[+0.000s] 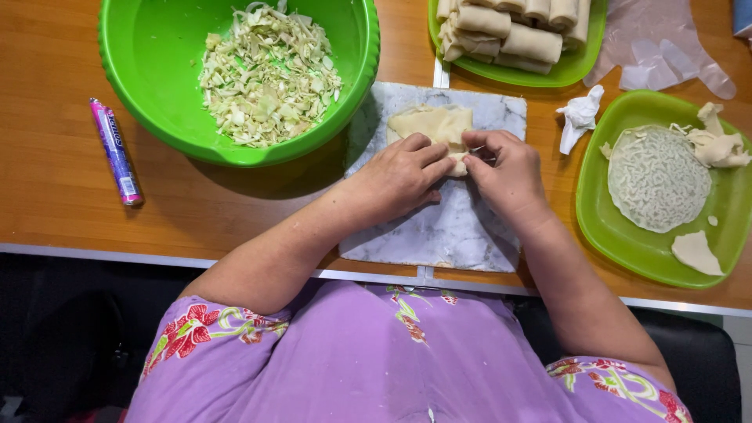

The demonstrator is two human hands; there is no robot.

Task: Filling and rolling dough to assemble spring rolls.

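Observation:
A pale thin wrapper (432, 125) lies on a white marble board (442, 227) in the middle of the wooden table. My left hand (403, 176) presses on the wrapper's near edge with fingers curled over the fold. Beside it, my right hand (507, 168) pinches the same edge from the right. Both hands touch each other over the rolled part; what lies inside the fold is hidden.
A big green bowl (149, 86) of shredded cabbage (266, 74) stands at the back left. A green plate of finished rolls (513, 35) is behind the board. At the right, a green plate (627, 243) holds a round lacy wrapper (656, 178). A pink tube (116, 151) lies far left; crumpled tissue (580, 116) and a plastic glove (666, 47) lie at the right.

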